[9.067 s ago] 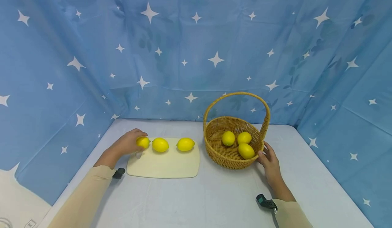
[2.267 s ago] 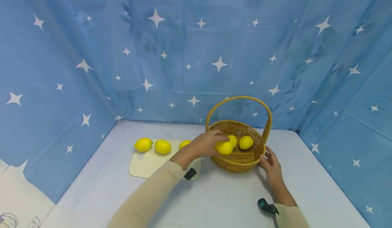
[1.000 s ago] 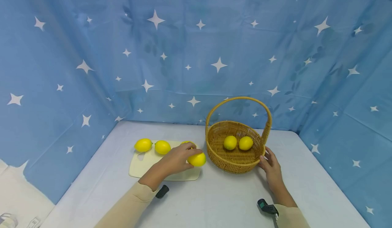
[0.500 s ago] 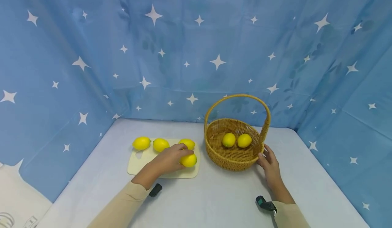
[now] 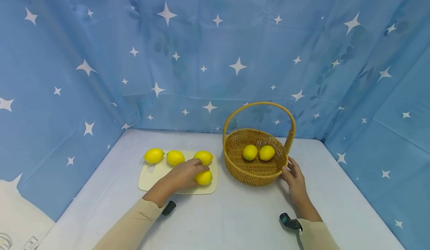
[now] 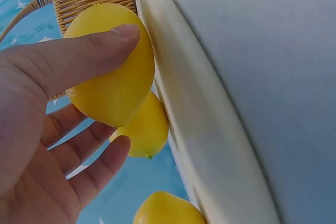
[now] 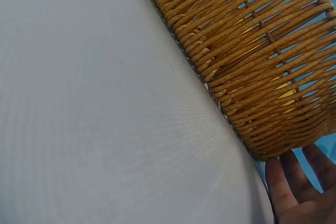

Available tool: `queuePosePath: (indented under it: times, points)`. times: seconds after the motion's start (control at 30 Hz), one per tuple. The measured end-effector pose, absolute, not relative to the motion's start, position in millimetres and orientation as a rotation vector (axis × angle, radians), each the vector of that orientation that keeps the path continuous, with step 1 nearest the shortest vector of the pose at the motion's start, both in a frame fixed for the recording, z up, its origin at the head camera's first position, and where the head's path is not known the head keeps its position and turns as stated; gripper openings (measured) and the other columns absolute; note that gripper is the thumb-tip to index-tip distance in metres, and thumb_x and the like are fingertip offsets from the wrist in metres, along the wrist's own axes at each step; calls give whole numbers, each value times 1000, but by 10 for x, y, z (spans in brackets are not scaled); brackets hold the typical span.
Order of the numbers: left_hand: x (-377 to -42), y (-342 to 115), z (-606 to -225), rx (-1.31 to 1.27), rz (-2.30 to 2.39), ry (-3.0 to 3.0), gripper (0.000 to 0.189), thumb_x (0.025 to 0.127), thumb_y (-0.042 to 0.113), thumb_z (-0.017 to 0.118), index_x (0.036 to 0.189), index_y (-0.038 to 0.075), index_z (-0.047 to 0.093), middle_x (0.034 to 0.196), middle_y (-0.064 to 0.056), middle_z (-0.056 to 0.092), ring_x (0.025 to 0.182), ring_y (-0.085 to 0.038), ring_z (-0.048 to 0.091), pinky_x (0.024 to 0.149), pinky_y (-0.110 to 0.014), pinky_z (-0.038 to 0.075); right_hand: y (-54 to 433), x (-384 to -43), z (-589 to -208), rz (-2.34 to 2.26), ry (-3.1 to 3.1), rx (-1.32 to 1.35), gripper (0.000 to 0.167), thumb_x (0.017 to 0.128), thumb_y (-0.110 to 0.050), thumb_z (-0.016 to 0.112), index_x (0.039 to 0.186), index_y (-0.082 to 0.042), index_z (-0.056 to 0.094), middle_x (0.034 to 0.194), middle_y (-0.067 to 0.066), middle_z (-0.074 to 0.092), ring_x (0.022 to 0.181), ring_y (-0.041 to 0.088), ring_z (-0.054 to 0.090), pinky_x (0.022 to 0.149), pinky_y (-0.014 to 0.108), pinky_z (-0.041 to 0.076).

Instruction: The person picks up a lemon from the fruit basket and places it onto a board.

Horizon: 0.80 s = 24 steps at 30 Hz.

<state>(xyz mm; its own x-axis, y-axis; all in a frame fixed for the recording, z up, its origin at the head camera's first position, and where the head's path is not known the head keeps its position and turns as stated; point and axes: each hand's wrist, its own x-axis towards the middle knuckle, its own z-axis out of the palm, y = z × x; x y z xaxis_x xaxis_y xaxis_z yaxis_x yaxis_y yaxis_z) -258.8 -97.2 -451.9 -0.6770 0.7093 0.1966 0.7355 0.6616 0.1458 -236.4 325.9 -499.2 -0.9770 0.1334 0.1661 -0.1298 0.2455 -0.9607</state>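
My left hand (image 5: 184, 174) holds a yellow lemon (image 5: 203, 177) at the front right of the cream cutting board (image 5: 161, 183). In the left wrist view the thumb (image 6: 113, 45) lies across this lemon, low against the board; some fingers are partly hidden behind it. Along the board's back edge sit three more lemons: left (image 5: 153, 156), middle (image 5: 175, 158) and right (image 5: 203, 157). My right hand (image 5: 295, 177) touches the right side of the wicker basket (image 5: 253, 179), its fingers fairly straight against the weave (image 7: 236, 51). Two lemons (image 5: 250, 152) lie inside the basket.
The basket's tall arched handle (image 5: 260, 103) rises above its bowl. A white cloth covers the table (image 5: 221, 220). Blue star-patterned curtains (image 5: 215, 56) stand behind and on both sides. Dark wrist devices (image 5: 290, 222) are worn on the arms.
Earlier, three lemons lay in the basket and three on the board. My left hand has carried one lemon leftward from the basket to the board's front. The right hand has stayed at the basket.
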Motion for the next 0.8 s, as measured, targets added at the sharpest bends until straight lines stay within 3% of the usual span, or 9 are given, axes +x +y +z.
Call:
queuePosePath:
  times: [0.47,0.8]
  points:
    - [-2546,-925,-4552,-1141,-422,-2832,53,80,26,80,131,22,62,117,1,56,96,-13,54,87,-33,48,3287,-2392,-5075,1779,-2304,6,64,103,-37,47,157,-21,16,155,16,27,132,34,39,86,19,49]
    - [-2555,-896,-4554,-1102,-406,-2883,58,80,25,80,134,25,58,123,2,54,99,-13,55,90,-35,48,3173,-2273,-4822,1808,-2307,-1,73,101,-41,50,157,-11,14,155,21,23,134,41,36,89,24,50]
